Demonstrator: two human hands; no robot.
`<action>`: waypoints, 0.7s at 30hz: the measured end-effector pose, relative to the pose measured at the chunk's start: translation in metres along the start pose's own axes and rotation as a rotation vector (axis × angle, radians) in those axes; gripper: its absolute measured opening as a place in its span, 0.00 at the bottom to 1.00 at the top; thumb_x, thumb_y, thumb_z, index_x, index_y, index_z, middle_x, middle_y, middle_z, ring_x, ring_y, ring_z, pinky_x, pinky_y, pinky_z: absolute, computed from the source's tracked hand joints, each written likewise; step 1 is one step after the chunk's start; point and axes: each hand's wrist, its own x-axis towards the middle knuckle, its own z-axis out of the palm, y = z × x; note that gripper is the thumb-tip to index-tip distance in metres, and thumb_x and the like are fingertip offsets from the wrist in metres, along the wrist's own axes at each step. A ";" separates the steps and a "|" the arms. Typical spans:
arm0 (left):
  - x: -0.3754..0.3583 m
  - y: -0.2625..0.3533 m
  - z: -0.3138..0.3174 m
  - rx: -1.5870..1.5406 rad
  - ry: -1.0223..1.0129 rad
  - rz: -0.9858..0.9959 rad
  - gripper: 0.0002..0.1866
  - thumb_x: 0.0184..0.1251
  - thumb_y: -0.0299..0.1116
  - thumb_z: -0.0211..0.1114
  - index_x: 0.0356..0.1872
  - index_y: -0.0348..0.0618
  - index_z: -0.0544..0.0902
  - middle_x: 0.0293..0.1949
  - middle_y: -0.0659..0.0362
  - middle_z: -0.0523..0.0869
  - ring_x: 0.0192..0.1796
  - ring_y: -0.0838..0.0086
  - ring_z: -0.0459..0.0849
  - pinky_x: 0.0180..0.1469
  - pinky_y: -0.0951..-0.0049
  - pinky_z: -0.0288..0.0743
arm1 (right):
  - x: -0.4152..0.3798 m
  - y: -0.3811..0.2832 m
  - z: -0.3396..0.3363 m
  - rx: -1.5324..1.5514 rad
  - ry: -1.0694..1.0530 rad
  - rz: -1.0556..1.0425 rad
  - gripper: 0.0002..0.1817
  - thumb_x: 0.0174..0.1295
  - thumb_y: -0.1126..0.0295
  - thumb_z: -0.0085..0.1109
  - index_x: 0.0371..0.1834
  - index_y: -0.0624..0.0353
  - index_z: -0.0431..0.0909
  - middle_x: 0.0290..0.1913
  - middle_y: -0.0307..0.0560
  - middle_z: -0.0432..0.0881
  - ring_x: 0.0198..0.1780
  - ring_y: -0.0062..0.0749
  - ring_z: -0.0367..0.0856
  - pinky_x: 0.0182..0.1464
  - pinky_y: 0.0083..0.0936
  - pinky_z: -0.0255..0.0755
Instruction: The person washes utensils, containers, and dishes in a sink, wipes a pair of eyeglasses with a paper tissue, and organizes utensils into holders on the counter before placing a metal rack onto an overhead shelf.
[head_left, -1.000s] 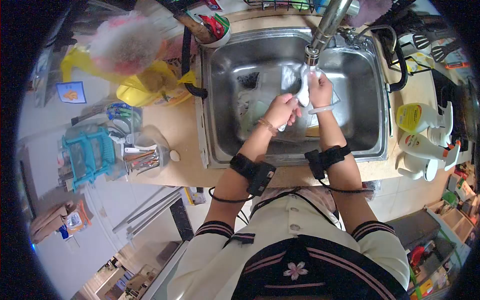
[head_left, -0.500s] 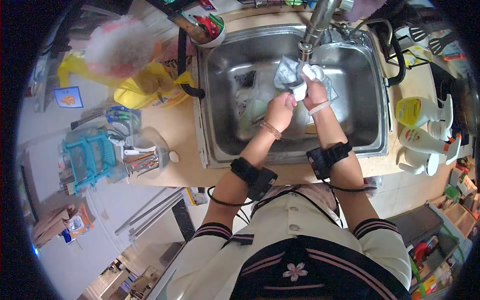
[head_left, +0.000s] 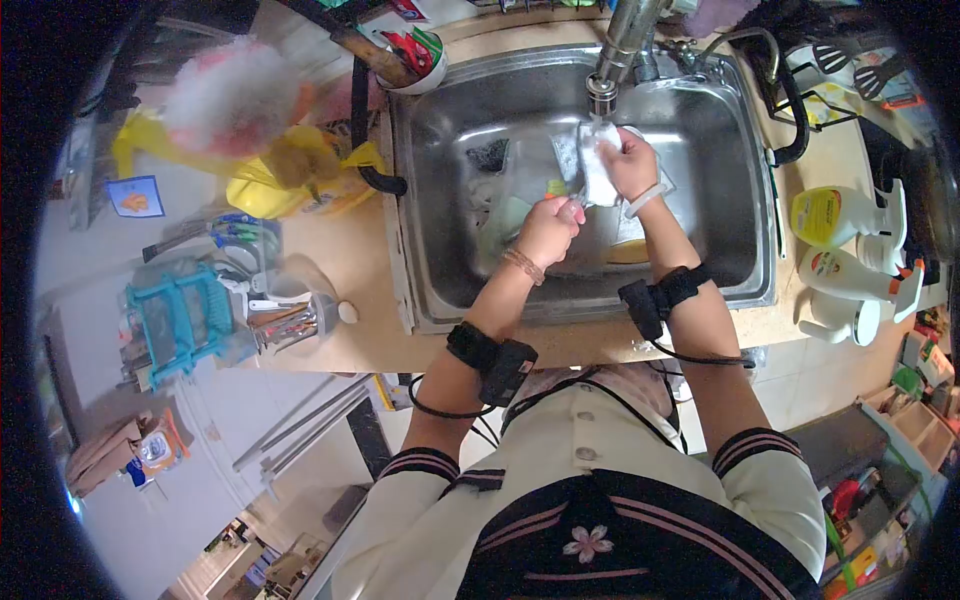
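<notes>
A white cloth-like item [head_left: 598, 178] is under the faucet [head_left: 602, 92], over the metal sink [head_left: 735, 235]. My right hand [head_left: 632, 165] grips its upper part, fingers closed on it. Lower and to the left, my left hand [head_left: 553, 228] is closed at the item's lower left edge; what lies inside its fingers is too small to make out. Beneath my hands, the sink holds a translucent greenish plastic thing [head_left: 508, 215], a dark mesh piece [head_left: 489, 155] and a yellowish item [head_left: 628, 251].
Spray bottles [head_left: 835, 217] stand right of the sink. On the left are a yellow bag [head_left: 262, 190], a teal rack [head_left: 180, 315] and a container of utensils [head_left: 290, 318]. A white pot [head_left: 425, 78] sits at the sink's back left corner.
Both hands have moved apart slightly, my left hand down and left. The white item now hangs more spread out, and the yellowish item in the sink shows more.
</notes>
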 end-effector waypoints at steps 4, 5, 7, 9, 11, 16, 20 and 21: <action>0.010 -0.007 0.001 0.117 0.084 0.157 0.12 0.62 0.32 0.46 0.24 0.40 0.74 0.16 0.62 0.72 0.11 0.80 0.64 0.10 0.78 0.55 | 0.008 0.017 0.012 0.132 0.048 0.152 0.09 0.54 0.69 0.58 0.33 0.64 0.78 0.25 0.39 0.79 0.25 0.18 0.73 0.27 0.18 0.67; 0.016 -0.011 -0.001 0.144 0.100 0.208 0.12 0.61 0.32 0.46 0.24 0.40 0.75 0.16 0.62 0.72 0.11 0.80 0.64 0.10 0.77 0.55 | 0.010 0.025 0.015 0.265 0.032 0.206 0.10 0.54 0.68 0.58 0.32 0.65 0.78 0.25 0.39 0.79 0.25 0.18 0.73 0.27 0.18 0.67; 0.027 -0.016 0.000 0.108 0.141 0.276 0.10 0.61 0.30 0.45 0.26 0.40 0.75 0.15 0.62 0.73 0.12 0.79 0.65 0.11 0.78 0.56 | -0.002 0.005 0.017 0.434 -0.005 0.323 0.10 0.55 0.68 0.58 0.32 0.64 0.77 0.24 0.39 0.78 0.22 0.20 0.72 0.24 0.20 0.66; 0.032 -0.010 0.003 0.027 0.164 0.250 0.09 0.60 0.29 0.45 0.30 0.40 0.75 0.15 0.62 0.73 0.13 0.80 0.67 0.13 0.78 0.58 | -0.017 -0.019 0.027 0.552 -0.009 0.458 0.08 0.55 0.69 0.57 0.32 0.63 0.77 0.24 0.38 0.77 0.21 0.21 0.72 0.23 0.21 0.66; 0.027 0.012 0.005 -0.093 0.174 0.122 0.09 0.60 0.29 0.45 0.33 0.40 0.75 0.14 0.62 0.72 0.14 0.80 0.68 0.15 0.79 0.60 | -0.014 -0.014 0.035 0.699 -0.043 0.359 0.06 0.55 0.71 0.56 0.33 0.61 0.76 0.24 0.38 0.77 0.21 0.22 0.72 0.22 0.21 0.65; 0.029 -0.013 -0.004 -0.203 -0.129 0.122 0.08 0.62 0.27 0.45 0.35 0.38 0.73 0.20 0.62 0.74 0.16 0.82 0.69 0.15 0.81 0.60 | -0.002 -0.025 0.015 0.719 0.068 0.350 0.05 0.56 0.71 0.54 0.32 0.60 0.75 0.26 0.41 0.78 0.24 0.25 0.75 0.25 0.21 0.68; 0.040 -0.011 -0.005 0.203 0.142 0.190 0.07 0.56 0.28 0.52 0.30 0.36 0.76 0.19 0.56 0.78 0.20 0.72 0.75 0.22 0.71 0.67 | -0.020 -0.027 0.023 -0.198 -0.017 0.162 0.07 0.56 0.70 0.55 0.35 0.61 0.76 0.28 0.40 0.79 0.25 0.23 0.76 0.26 0.18 0.68; 0.046 -0.009 -0.008 0.394 0.204 0.264 0.06 0.53 0.27 0.55 0.28 0.35 0.77 0.20 0.54 0.80 0.23 0.69 0.77 0.25 0.68 0.69 | -0.028 0.000 0.044 0.404 -0.029 0.225 0.08 0.55 0.71 0.56 0.37 0.62 0.76 0.28 0.40 0.79 0.25 0.21 0.75 0.25 0.19 0.68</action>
